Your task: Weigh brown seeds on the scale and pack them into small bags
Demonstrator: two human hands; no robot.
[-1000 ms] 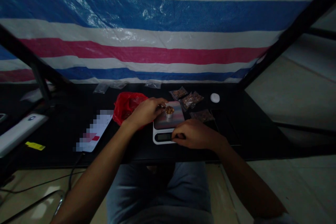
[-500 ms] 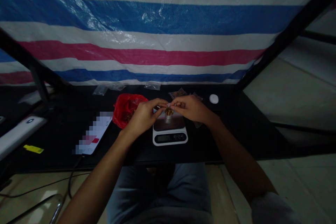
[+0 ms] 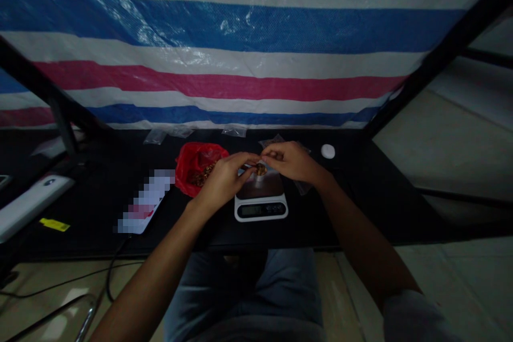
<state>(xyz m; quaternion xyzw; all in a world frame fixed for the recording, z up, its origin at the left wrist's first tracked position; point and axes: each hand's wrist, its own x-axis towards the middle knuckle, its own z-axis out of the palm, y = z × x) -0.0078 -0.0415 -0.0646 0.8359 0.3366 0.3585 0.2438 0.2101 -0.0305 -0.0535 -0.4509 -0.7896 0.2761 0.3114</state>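
Note:
A small clear plastic bag (image 3: 260,170) with brown bits in it stands over the plate of a white kitchen scale (image 3: 261,209). My left hand (image 3: 229,175) reaches its upper left edge, fingers and thumb closed on it. From the other side my right hand (image 3: 293,161) pinches the top edge, its fingertips almost touching those of the left. Just left of my left hand sits a red plastic bag (image 3: 188,163), its mouth wide, with loose brown pieces (image 3: 205,173) inside. Part of the scale plate is hidden behind my left hand.
Filled clear packets (image 3: 276,140) lie behind my right hand. Flat clear bags (image 3: 234,131) are along the back edge, and a white round case (image 3: 327,151) is at the right. A phone (image 3: 150,203), a yellow tag (image 3: 55,224) and a long white device (image 3: 34,206) lie left.
Both hands stay at the small bag's top, with fingertips slightly shifted and the bag's mouth less visible. The whole view has moved slightly.

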